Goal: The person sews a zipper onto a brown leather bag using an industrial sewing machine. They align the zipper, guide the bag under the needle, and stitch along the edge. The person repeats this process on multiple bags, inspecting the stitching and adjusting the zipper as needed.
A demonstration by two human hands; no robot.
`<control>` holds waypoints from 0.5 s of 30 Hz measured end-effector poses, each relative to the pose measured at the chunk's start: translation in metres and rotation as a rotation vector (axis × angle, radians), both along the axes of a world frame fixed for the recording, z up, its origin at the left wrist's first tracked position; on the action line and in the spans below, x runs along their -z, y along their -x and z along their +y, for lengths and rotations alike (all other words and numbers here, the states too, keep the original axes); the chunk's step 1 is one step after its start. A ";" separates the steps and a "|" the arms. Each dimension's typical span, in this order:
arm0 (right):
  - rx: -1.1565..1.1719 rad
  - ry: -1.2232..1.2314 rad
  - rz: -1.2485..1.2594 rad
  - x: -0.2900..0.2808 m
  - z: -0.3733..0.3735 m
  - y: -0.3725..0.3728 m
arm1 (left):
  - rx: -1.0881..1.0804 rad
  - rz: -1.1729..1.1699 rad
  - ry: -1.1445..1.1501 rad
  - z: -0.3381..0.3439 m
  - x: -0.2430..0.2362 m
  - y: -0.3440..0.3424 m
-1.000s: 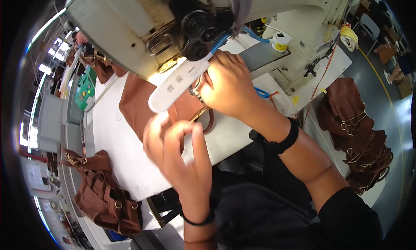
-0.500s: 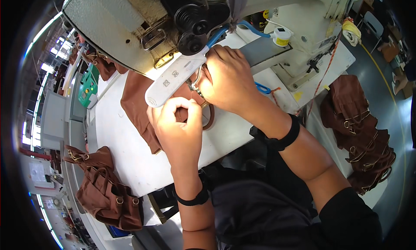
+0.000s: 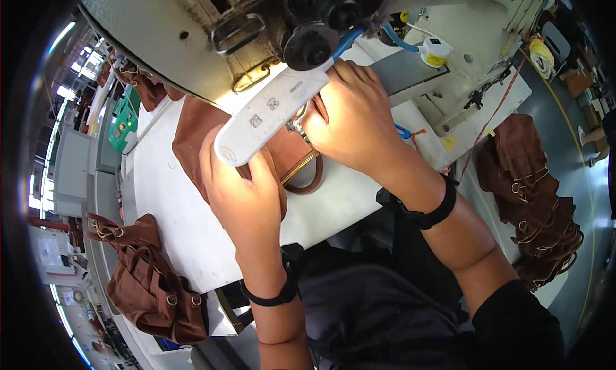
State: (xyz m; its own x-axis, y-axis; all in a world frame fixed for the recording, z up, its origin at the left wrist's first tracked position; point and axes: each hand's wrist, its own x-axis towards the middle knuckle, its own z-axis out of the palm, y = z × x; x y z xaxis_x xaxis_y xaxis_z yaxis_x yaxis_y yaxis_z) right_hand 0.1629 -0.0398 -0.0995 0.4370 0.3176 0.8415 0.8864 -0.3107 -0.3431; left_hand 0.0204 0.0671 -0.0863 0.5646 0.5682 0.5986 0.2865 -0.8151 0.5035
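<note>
A brown leather bag (image 3: 191,136) lies under the sewing machine (image 3: 160,43), with its gold zipper (image 3: 299,169) and a rolled handle (image 3: 316,180) showing at the right. My left hand (image 3: 242,193) is closed on the bag's edge, thumb and fingers pinching the leather. A white plastic arm (image 3: 273,116) covers some of those fingertips. Beside the metal presser foot (image 3: 300,125), my right hand (image 3: 356,116) has its fingers curled together. What they hold, if anything, is hidden behind the knuckles and the white arm.
Another brown bag (image 3: 154,286) rests at the left edge of the white table (image 3: 170,222). Several brown bags (image 3: 529,197) are piled at the right. A blue tool handle (image 3: 403,132) lies behind my right wrist, and a small white bottle (image 3: 436,51) stands on the machine bed.
My left hand has shifted left and opened its pinch wider along the bag, uncovering more zipper. My right hand stays by the presser foot. The view has moved slightly.
</note>
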 end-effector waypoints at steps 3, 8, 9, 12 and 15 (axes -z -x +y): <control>0.007 -0.031 -0.001 0.002 0.000 0.000 | 0.068 -0.041 -0.176 -0.023 0.007 0.019; 0.004 -0.018 -0.006 0.003 0.001 -0.001 | 0.283 -0.012 -0.211 -0.038 0.020 0.013; -0.005 -0.015 -0.003 0.002 0.001 0.000 | 0.263 -0.002 -0.184 -0.035 0.023 0.009; -0.006 -0.031 0.000 0.000 0.001 -0.001 | 0.276 -0.081 -0.308 -0.017 0.036 0.002; -0.005 0.011 0.023 -0.001 -0.001 -0.004 | 0.292 -0.058 -0.368 -0.013 0.030 0.006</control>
